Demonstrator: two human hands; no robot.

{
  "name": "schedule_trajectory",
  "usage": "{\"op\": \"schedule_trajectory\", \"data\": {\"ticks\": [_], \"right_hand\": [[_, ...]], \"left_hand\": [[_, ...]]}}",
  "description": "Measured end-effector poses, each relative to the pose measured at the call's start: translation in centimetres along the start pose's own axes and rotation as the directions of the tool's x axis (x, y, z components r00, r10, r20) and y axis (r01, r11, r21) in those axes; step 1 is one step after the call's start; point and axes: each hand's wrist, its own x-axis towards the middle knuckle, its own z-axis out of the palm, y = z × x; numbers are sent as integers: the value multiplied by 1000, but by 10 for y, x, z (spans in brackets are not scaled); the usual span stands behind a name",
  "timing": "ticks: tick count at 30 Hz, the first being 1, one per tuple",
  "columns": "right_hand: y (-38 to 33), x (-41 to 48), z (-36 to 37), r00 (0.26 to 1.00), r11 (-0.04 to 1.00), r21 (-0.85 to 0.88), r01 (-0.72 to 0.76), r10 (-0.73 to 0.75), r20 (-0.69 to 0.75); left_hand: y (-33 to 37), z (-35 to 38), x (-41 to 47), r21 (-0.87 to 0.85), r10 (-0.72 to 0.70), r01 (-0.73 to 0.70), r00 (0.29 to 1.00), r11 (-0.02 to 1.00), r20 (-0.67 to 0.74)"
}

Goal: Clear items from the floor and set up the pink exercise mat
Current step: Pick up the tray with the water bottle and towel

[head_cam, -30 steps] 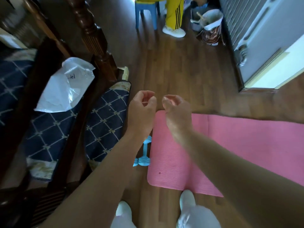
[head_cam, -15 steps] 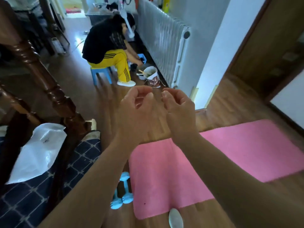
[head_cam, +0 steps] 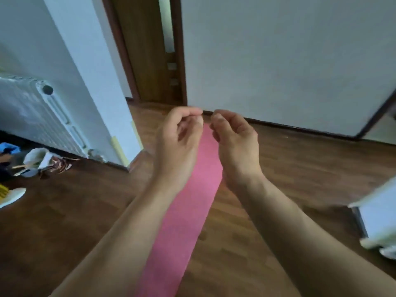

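The pink exercise mat (head_cam: pixel 182 221) lies flat on the wooden floor and runs away from me as a long strip between my forearms. Both hands are raised in front of me above the mat, close together. My left hand (head_cam: pixel 177 142) has its fingers curled in, fingertips near the thumb, and nothing shows in it. My right hand (head_cam: pixel 235 142) mirrors it, fingers curled toward the thumb, with nothing visible in it. The two sets of fingertips nearly meet. My arms hide parts of the mat.
A white radiator (head_cam: pixel 38 116) stands at the left against the wall. Below it sit a white container and a patterned bag (head_cam: pixel 45 161). A person's white shoe (head_cam: pixel 12 196) shows at the left edge. A brown door (head_cam: pixel 150 50) is ahead, a blurred white object (head_cam: pixel 377 219) at the right.
My view has swung right, away from the bed, dumbbells and seated person, toward the door and white wall. My hands stay raised and curled, close together; the mat now runs lengthwise ahead.
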Motion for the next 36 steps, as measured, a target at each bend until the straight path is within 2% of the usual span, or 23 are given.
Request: {"op": "schedule_trajectory", "data": {"ticks": [3,7,12,17,22,27,32,36], "right_hand": [[-16,-1,-70,984,998,40,40,-33,-176],[-37,-19,-170,918,997,-1,82,-76,-389],[-68,-61,-317,772,990,-113,90,-141,-620],[-97,-110,-451,563,980,-168,112,-201,-802],[-104,-151,-548,344,976,-186,116,-215,-914],[-105,-167,-626,141,975,-188,121,-205,-969],[-110,-149,-693,2,970,-205,129,-207,-978],[-113,-138,-749,-110,971,-184,152,-168,-980]], "left_hand": [[26,63,-9,-117,59,-45,991,992,118],[58,152,-36,-245,131,-64,955,967,268],[117,282,-105,-404,233,-31,856,914,462],[180,394,-184,-514,310,73,721,855,620],[221,479,-242,-546,379,191,536,815,754],[242,561,-274,-555,450,232,381,799,808],[253,645,-278,-575,510,219,292,788,809],[262,722,-289,-573,546,204,177,794,819]]}}
